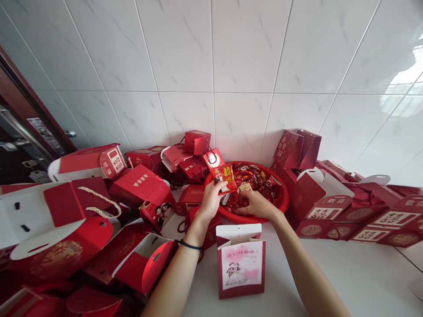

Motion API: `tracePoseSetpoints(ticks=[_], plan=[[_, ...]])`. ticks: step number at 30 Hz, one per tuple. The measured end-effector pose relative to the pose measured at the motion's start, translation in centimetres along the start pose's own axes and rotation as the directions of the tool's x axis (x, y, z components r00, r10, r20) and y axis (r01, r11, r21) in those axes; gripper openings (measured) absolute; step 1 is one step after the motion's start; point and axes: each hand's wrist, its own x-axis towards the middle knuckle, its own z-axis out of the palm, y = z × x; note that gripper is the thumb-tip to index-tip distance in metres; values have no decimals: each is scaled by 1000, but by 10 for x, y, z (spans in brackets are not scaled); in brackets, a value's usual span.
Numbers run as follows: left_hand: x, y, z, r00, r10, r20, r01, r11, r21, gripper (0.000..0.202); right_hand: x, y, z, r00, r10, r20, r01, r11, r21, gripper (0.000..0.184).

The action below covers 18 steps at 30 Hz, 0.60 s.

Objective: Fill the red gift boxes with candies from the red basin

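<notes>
My left hand (pixel 209 200) is closed on a small red packet (pixel 225 177) with gold print, held up over the near rim of a red round basin (pixel 283 201). The basin is full of wrapped sweets (pixel 256 178). My right hand (pixel 255 204) reaches into the basin from the near side, fingers curled down among the sweets; what they grip is hidden. Just below both hands an open red gift bag (pixel 241 262) with a cartoon couple on its front stands upright on the white floor.
Several red gift boxes and bags are piled to the left (pixel 140 184) and behind the basin (pixel 197 141), more on the right (pixel 327 204). White tiles (pixel 363 277) lie at the lower right. A dark door frame (pixel 31 119) is at far left.
</notes>
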Motion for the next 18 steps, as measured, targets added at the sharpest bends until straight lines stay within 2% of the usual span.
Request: tracePoseSetpoints(ticks=[3, 7, 10, 13, 18], plan=[[0, 0, 0, 1000, -1, 6, 1, 1000, 20, 25, 0, 0, 2, 987, -149, 51, 146, 987, 66, 26], [0, 0, 1, 1000, 23, 10, -23, 1000, 0, 23, 1, -2, 2, 964, -236, 126, 223, 969, 105, 21], [1, -1, 0, 1000, 25, 17, -26, 1000, 9, 23, 1, -6, 1, 960, -223, 170, 222, 975, 24, 30], [3, -3, -3, 1000, 27, 13, -28, 999, 31, 22, 1, -11, 2, 966, -159, 206, 185, 976, -115, 31], [3, -4, -4, 999, 45, 27, -46, 999, 30, 22, 2, -15, 5, 981, -69, 180, 110, 968, -227, 41]])
